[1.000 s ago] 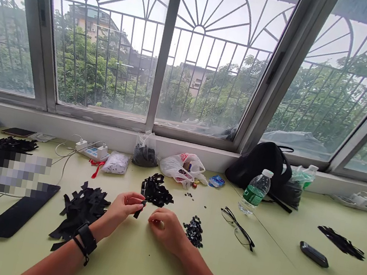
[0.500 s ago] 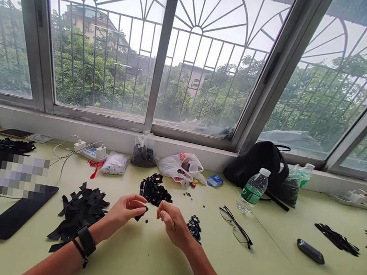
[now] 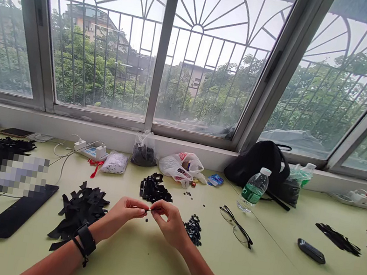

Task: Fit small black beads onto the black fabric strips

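My left hand (image 3: 128, 210) pinches a small black fabric strip (image 3: 148, 210) between thumb and fingertips, over the middle of the table. Meeting it there, my right hand (image 3: 168, 222) has its thumb and fingers closed at the strip's other end; anything else between them is too small to make out. A small black ring (image 3: 146, 220) lies on the table just under the fingertips. To the right of my right hand is a heap of small dark rings (image 3: 192, 230). Left of my left hand lies a pile of black strips (image 3: 81, 212), and beyond both hands another black pile (image 3: 156, 188).
Eyeglasses (image 3: 236, 226), a water bottle (image 3: 254, 190) and a dark oblong case (image 3: 311, 251) stand or lie to the right. A black tablet-like device (image 3: 17, 212) with a cable is at left. Plastic bags (image 3: 181, 168) and a black bag (image 3: 253, 164) line the window side.
My right hand has moved left and its fingertips now meet those of my left hand at the black strip. At the far right edge, another person's hand has left the view.
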The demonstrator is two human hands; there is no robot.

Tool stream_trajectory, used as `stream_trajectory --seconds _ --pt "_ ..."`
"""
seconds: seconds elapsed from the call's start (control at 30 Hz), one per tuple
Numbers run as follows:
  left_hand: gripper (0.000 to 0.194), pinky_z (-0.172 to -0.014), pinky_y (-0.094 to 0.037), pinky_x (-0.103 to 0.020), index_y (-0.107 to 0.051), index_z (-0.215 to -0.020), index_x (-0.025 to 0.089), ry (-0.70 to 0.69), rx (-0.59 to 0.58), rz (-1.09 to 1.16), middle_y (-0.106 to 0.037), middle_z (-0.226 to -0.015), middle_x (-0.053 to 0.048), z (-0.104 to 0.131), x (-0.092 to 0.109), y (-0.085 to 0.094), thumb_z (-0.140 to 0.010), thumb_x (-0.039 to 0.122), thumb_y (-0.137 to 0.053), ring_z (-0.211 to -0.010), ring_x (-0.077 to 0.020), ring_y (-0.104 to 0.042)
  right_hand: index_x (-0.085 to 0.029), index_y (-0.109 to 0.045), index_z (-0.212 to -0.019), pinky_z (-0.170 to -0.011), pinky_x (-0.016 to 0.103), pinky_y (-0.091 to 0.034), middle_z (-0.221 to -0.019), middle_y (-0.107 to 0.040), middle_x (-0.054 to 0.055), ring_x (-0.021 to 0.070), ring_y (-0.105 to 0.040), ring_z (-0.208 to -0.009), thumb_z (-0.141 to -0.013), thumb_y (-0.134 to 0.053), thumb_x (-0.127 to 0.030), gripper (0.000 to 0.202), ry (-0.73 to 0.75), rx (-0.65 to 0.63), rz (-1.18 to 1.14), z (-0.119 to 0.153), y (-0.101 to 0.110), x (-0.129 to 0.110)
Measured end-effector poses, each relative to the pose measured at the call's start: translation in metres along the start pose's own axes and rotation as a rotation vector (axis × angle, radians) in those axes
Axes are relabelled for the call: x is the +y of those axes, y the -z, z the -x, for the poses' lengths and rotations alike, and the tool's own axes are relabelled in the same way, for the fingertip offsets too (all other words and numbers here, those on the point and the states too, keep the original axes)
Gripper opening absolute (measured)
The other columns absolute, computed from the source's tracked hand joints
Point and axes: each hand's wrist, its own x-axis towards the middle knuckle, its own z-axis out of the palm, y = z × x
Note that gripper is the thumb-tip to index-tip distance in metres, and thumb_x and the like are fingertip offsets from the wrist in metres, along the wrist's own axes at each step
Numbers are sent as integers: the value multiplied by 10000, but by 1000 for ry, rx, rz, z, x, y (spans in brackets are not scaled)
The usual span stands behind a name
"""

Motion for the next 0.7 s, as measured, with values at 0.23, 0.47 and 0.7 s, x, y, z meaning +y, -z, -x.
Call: stream_trajectory --seconds 0.23,0.47,0.7 --pt "377 -820 -531 -338 -809 -898 164 -30 102 -110 -786 -877 -104 0 4 0 -745 508 -782 -849 -248 -706 -179 -620 -798 -568 241 -400 -678 -590 -14 149 -553 -640 -891 -618 -414 252 -83 74 90 -1 6 3" --pt "373 -589 -432 -254 -778 -952 158 -88 141 -247 -728 -715 -56 -7 -6 4 -761 479 -764 -657 -179 -617 -182 -512 -654 -549 234 -304 -590 -471 -42 122 -438 -582 -882 -596 -376 312 -117 59 169 -1 6 12" --pt "256 -583 -397 -269 -770 -898 183 -208 164 -538 -720 -721 -48 -4 -11 2 -795 411 -717 -623 -181 -569 -175 -558 -594 -681 270 -377 -701 -586 9 175 -528 -738 -781 -614 -231 203 -140 85 331 0 4 18"
